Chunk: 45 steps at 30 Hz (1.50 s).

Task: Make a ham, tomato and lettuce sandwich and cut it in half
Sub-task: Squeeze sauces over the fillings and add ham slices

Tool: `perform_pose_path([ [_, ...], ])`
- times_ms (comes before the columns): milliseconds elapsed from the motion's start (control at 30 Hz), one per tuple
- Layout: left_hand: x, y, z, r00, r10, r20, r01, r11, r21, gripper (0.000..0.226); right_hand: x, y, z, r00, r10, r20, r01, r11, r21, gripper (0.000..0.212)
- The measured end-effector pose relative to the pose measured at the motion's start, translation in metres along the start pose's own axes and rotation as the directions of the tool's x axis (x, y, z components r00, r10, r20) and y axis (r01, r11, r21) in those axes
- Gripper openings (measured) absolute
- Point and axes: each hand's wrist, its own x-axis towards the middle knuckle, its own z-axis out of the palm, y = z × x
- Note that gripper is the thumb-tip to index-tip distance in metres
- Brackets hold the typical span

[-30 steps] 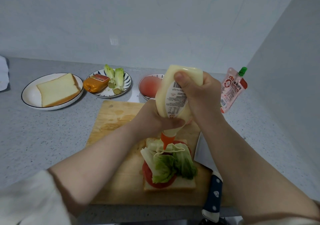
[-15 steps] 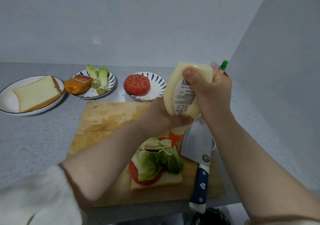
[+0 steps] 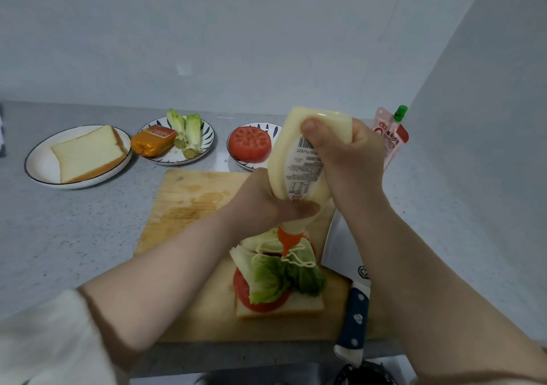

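Observation:
An open sandwich (image 3: 278,307) lies on the wooden cutting board (image 3: 189,207): a bread slice, tomato slices (image 3: 241,288) and lettuce leaves (image 3: 281,278) with a wavy line of mayonnaise on top. Both hands hold a pale mayonnaise bottle (image 3: 302,165) upside down, its orange nozzle touching the lettuce. My left hand (image 3: 263,204) grips the bottle's neck. My right hand (image 3: 349,159) squeezes its upper body. A second bread slice (image 3: 85,153) rests on a white plate (image 3: 38,162) at the back left.
A patterned plate (image 3: 207,147) holds a wrapped ham piece (image 3: 151,143) and lettuce stems (image 3: 188,134). Another plate (image 3: 266,127) holds a cut tomato (image 3: 250,143). A cleaver (image 3: 352,316) with a blue handle lies on the board's right edge. A red sauce pouch (image 3: 393,136) stands behind my right hand.
The nozzle has travelled across the lettuce, and the wavy line of mayonnaise has grown longer. Both hands keep their grip on the bottle. My view has shifted sideways.

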Motion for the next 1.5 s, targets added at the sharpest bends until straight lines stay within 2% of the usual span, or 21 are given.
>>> perform_pose_path([
  [400, -0.026, -0.002, -0.028, 0.99, -0.039, -0.136, 0.048, 0.997, 0.061, 0.041, -0.014, -0.005, 0.036, 0.998, 0.038, 0.056, -0.038, 0.999, -0.005, 0.025],
  [667, -0.027, -0.001, -0.014, 0.993, -0.03, -0.111, 0.034, 0.999, 0.034, 0.038, -0.017, -0.007, 0.024, 0.999, 0.019, 0.039, -0.017, 0.999, -0.043, 0.026],
  [1133, -0.009, -0.002, 0.029, 1.0, 0.001, 0.018, 0.0, 0.998, -0.055, 0.033, -0.019, -0.006, -0.023, 0.999, -0.038, -0.026, 0.037, 0.999, -0.04, 0.028],
  [1500, -0.009, -0.003, 0.039, 0.997, 0.055, 0.059, -0.05, 0.995, -0.083, 0.04, -0.022, 0.0, -0.035, 0.998, -0.051, -0.035, 0.049, 0.997, -0.063, 0.029],
])
